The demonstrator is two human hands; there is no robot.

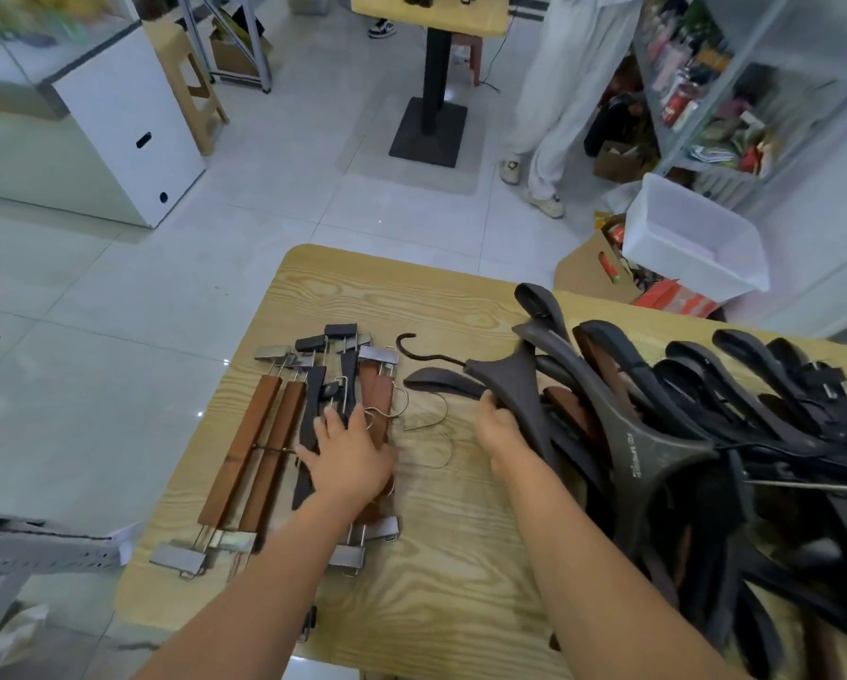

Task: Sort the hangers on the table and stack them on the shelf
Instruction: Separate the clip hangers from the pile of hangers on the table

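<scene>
Dark, broad-shouldered hangers point(706, 434); rust-brown clip hangers point(264, 449)

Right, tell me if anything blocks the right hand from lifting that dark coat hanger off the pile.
Nothing visible blocks it. The right hand already grips the dark coat hanger, which lies on top of the pile of dark hangers. Its hook points left over bare table. The left hand rests apart, on the clip hangers.

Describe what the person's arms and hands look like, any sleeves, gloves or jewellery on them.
Both arms are bare from the bottom edge of the picture to the fingertips: no sleeves show. The left hand and the right hand wear no gloves, and no ring, watch or bracelet shows on the fingers or wrists in view. No markings or straps are visible on either forearm.
</scene>
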